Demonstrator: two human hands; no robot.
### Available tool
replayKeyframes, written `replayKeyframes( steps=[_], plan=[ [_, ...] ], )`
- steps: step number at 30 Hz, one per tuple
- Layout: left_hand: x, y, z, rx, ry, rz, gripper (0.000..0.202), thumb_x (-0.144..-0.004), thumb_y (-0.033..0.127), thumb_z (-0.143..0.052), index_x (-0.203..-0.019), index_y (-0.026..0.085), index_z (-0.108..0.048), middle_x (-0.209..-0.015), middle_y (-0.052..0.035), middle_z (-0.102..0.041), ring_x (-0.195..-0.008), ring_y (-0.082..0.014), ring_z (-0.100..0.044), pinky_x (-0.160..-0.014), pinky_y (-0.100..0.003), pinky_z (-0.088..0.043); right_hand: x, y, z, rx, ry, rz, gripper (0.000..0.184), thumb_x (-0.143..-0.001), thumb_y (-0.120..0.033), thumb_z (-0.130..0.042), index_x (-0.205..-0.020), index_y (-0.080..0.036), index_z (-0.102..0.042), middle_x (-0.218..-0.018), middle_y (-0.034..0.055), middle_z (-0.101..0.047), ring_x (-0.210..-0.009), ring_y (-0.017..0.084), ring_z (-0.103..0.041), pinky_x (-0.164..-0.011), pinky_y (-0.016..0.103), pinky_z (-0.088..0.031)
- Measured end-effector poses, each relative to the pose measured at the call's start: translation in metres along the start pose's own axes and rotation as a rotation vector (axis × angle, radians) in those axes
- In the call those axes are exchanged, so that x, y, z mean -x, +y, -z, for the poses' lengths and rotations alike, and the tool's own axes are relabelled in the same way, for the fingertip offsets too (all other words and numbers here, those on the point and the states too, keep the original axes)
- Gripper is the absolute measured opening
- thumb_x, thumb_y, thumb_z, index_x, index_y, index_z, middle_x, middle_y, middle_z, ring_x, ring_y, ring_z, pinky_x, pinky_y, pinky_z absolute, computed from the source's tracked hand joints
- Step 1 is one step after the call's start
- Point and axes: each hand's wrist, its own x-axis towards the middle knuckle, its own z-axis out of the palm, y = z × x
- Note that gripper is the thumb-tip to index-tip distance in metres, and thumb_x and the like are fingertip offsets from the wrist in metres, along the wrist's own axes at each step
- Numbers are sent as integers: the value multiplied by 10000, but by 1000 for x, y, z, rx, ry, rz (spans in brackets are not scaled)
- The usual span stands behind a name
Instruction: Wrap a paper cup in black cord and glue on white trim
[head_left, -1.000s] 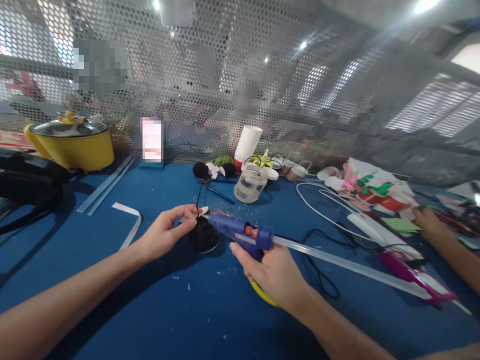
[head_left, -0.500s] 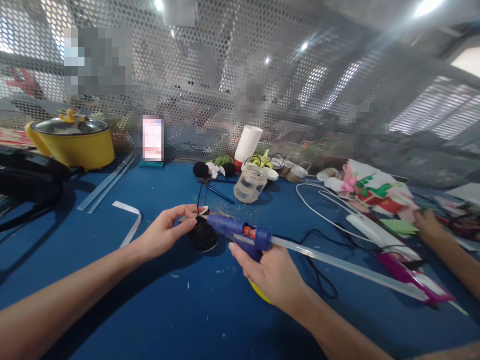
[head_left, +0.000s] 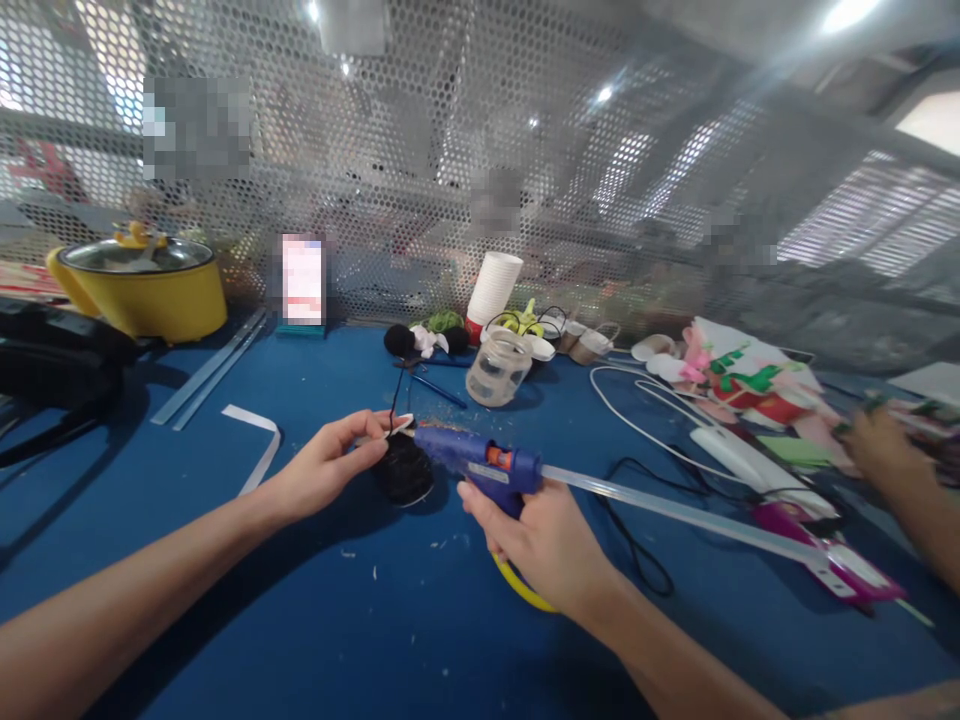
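My right hand (head_left: 541, 540) grips a blue hot glue gun (head_left: 480, 462) with an orange trigger part and a long clear glue stick (head_left: 675, 515) trailing to the right. Its nozzle points left at a small white piece (head_left: 400, 424) pinched by my left hand (head_left: 330, 462). A black fuzzy pompom (head_left: 405, 474) sits on the blue table (head_left: 300, 600) just under that pinch, touching my left fingers. A thin black wire (head_left: 395, 395) rises from the pinched spot.
A clear jar (head_left: 495, 368), white cup stack (head_left: 491, 288), yellow pot (head_left: 142, 285) and black bag (head_left: 52, 360) stand behind. White cable (head_left: 645, 420), a magenta tool (head_left: 832, 560) and craft scraps (head_left: 750, 385) lie right, where another person's hand (head_left: 885, 450) works. A yellow ring (head_left: 517, 588) lies under my right wrist.
The other person's hand at the right has shifted slightly farther right. My own hands, the glue gun and the pompom have barely moved.
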Motion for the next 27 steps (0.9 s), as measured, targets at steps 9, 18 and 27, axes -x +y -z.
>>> replayKeyframes(
  steps=[9, 18, 27],
  plan=[
    [0, -1, 2, 32, -7, -10, 239, -745, 364, -579, -635, 182, -469, -1062, -77, -620, -1136, -238, -454, -967, -397, -259, -1, 1, 0, -133, -129, -155, 310, -762, -472, -498, -731, -170, -559, -413, -34, -500, -353, 128, -518, -401, 237, -451],
    [1, -5, 5, 23, -18, -37, 213, -771, 321, -568, -637, 174, -492, -1009, -71, -626, -1211, -254, -398, -1008, -414, -216, -3, 2, 4, -149, -120, -121, 301, -780, -451, -479, -738, -164, -563, -453, -33, -511, -379, 118, -522, -403, 223, -450],
    [2, -5, 6, 12, -36, -39, 205, -779, 316, -558, -651, 170, -495, -1075, -95, -605, -1214, -253, -399, -1015, -424, -210, -3, -2, 5, -176, -146, -138, 305, -767, -458, -486, -753, -160, -551, -422, -45, -477, -367, 120, -513, -401, 227, -450]
  ],
)
